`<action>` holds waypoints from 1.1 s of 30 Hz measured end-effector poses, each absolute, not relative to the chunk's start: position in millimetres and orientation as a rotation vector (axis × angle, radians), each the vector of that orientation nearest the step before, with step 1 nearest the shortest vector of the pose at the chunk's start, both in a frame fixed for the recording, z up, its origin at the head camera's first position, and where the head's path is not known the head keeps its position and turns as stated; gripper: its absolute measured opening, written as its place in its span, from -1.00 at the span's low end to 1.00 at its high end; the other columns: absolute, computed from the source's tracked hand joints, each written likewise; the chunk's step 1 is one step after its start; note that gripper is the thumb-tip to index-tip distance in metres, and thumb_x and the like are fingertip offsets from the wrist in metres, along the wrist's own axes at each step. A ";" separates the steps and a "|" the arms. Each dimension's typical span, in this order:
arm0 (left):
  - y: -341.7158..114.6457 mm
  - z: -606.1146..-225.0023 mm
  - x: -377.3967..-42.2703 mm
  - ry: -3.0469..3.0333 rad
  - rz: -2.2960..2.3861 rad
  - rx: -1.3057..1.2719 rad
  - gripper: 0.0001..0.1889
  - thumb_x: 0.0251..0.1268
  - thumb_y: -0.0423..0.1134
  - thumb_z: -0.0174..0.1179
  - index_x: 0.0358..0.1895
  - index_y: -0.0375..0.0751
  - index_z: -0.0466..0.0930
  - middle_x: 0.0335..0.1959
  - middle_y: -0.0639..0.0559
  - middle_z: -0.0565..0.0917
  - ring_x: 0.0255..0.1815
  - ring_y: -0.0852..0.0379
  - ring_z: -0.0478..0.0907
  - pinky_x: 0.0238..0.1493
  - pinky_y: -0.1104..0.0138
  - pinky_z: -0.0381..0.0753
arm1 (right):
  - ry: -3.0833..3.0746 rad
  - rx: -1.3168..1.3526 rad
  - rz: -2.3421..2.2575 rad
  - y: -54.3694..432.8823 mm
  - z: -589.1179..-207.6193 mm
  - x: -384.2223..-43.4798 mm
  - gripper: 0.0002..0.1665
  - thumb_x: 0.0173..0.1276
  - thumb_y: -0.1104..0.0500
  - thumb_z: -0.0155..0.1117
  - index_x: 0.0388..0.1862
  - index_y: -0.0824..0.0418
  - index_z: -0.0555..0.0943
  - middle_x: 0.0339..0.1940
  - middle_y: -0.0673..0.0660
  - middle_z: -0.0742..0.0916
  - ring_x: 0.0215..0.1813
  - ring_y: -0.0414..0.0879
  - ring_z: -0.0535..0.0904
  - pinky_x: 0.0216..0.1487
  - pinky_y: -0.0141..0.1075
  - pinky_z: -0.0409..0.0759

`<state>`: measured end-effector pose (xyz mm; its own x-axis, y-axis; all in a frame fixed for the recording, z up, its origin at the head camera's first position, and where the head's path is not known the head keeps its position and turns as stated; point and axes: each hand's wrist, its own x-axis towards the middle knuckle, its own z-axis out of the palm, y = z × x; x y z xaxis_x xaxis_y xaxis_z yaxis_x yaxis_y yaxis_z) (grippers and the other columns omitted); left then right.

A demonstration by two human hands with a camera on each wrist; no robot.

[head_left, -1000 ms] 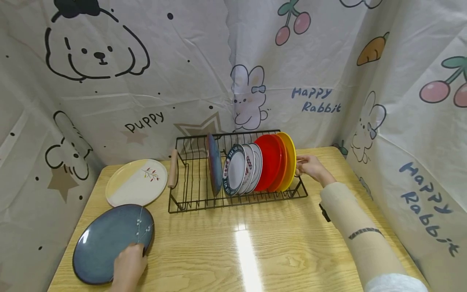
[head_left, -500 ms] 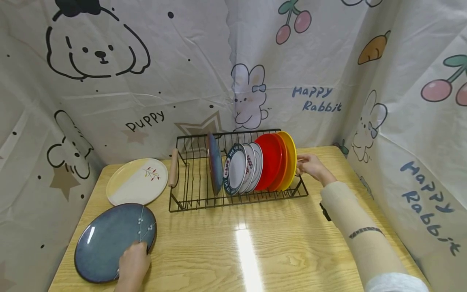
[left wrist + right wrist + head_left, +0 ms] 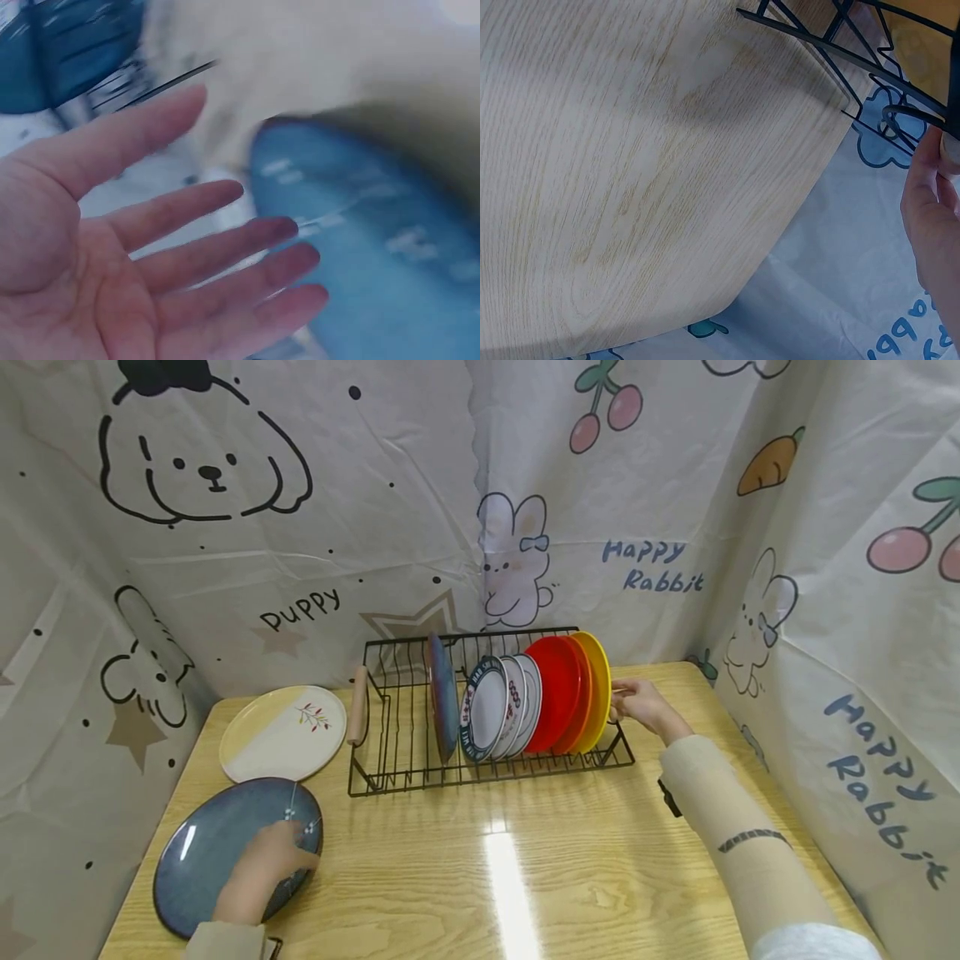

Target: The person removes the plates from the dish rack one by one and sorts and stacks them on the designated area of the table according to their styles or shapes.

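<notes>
My left hand [image 3: 273,852] hovers over the dark blue oval plate [image 3: 217,843] at the front left, its fingers spread and straight with nothing in them. In the left wrist view the open palm [image 3: 97,277] is beside the blurred blue plate [image 3: 390,247]. At the rack's right end, my right hand [image 3: 637,703] grips the handle of the black wire dish rack [image 3: 397,785]; in the right wrist view the fingers [image 3: 926,161] curl at the pale handle [image 3: 951,150]. A blue plate [image 3: 444,697], several white plates [image 3: 487,706], red plates [image 3: 551,693] and a yellow plate [image 3: 600,693] stand upright in the rack.
A cream-and-yellow plate [image 3: 281,735] with a leaf print lies behind the blue oval plate. The rack's left wooden handle [image 3: 357,706] points up. Patterned curtain [image 3: 405,527] encloses the back and sides of the wooden table [image 3: 420,860].
My left hand has let go of the blue oval plate's right edge and opened, moving up over it. The plate shifted slightly right earlier. My right hand stays at the rack.
</notes>
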<state>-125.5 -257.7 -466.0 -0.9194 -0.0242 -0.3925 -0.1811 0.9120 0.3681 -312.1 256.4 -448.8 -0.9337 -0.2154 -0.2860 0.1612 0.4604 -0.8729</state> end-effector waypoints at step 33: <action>-130.6 -371.6 -258.4 2.770 1.338 0.118 -0.22 0.17 -0.03 0.22 0.38 -0.29 0.10 0.31 -0.26 0.27 0.18 -0.19 0.36 0.10 0.03 0.46 | 2.362 -0.048 -1.464 257.6 -448.9 -312.0 -0.43 0.40 0.35 -0.05 0.34 0.50 0.14 0.10 0.46 0.48 -0.20 -0.05 0.44 -0.20 -0.37 0.49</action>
<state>-258.4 -130.6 -371.6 -0.9951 0.0962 -0.0235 0.0414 0.6196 0.7838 -312.0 257.6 -448.9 -0.9343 -0.2153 -0.2841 0.1587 0.4626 -0.8722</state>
